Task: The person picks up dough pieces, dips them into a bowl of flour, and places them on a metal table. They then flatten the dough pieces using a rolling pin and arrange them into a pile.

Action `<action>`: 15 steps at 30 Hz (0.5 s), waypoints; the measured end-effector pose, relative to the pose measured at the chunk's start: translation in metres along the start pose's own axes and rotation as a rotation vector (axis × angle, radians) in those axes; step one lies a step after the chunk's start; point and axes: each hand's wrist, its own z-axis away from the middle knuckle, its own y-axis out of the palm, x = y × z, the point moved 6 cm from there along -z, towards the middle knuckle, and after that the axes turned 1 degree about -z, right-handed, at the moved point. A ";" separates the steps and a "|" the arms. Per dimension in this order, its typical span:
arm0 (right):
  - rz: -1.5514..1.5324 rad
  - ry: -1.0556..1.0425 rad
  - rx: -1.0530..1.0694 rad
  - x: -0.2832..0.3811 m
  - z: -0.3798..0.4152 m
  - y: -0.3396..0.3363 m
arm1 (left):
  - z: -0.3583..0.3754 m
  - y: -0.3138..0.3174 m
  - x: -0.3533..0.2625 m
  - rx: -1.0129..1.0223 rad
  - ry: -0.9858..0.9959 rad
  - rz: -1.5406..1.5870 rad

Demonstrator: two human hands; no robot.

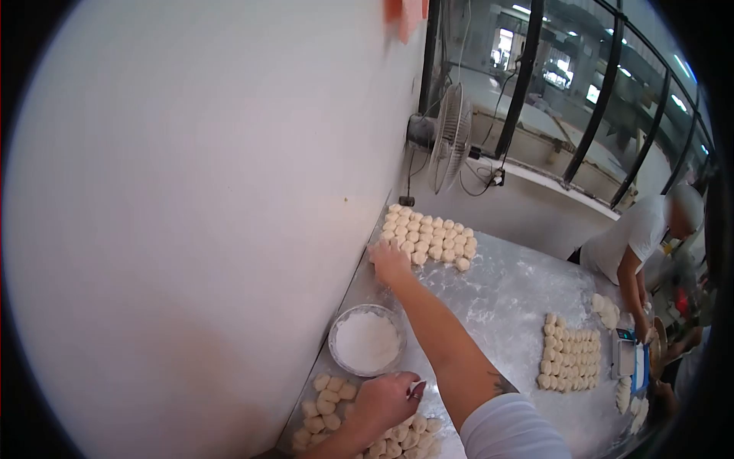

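My right hand (pixel 388 262) reaches across to the near left corner of a block of pale dough balls (pixel 436 236) by the wall. Its fingers are apart, with the tips right at the edge balls. Closer to me, my left hand (pixel 384 399) is closed, with a small white and dark red bit showing at its fingertips; I cannot tell what it is. Under and around this hand lie more dough pieces (pixel 329 402), partly hidden by the forearm. A bowl of white flour (pixel 367 340) stands between my hands, beside the wall.
Flour dusts the metal table (pixel 505 298). Another block of dough balls (pixel 569 353) lies to the right, near a scale (pixel 623 356). A person in a white shirt (pixel 631 237) leans over the table's far right side. A fan (pixel 451 138) hangs at the corner by the barred window.
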 end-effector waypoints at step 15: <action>0.153 0.005 0.012 -0.008 -0.039 0.029 | 0.006 0.012 -0.011 0.037 0.116 -0.020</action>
